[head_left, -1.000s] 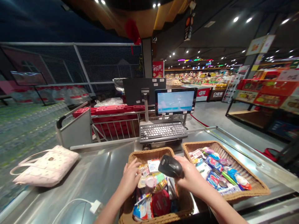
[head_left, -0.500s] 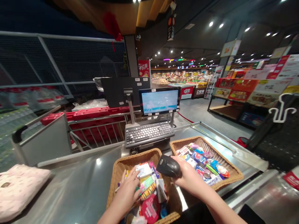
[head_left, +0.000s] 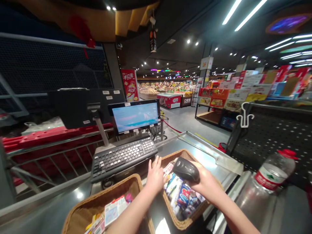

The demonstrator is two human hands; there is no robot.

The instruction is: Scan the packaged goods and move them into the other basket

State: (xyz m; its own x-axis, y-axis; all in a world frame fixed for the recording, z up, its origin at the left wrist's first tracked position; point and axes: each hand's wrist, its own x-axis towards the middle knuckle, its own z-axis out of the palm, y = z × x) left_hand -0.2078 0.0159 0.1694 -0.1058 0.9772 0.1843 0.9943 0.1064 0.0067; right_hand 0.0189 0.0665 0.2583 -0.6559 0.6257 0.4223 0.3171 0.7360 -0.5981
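The right hand [head_left: 207,183] is closed around a black barcode scanner [head_left: 185,169], held just above a wicker basket [head_left: 181,224] of packaged goods [head_left: 181,198]. The left hand [head_left: 155,177] is open, fingers spread, between that basket and a second wicker basket [head_left: 104,187], near the keyboard [head_left: 124,158] on the metal table [head_left: 200,152].

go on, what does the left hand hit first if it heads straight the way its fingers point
Most likely the right end of the black keyboard, just ahead of the fingertips of the open left hand. Depth is hard to judge here, so it might pass just beside it, over the steel counter.
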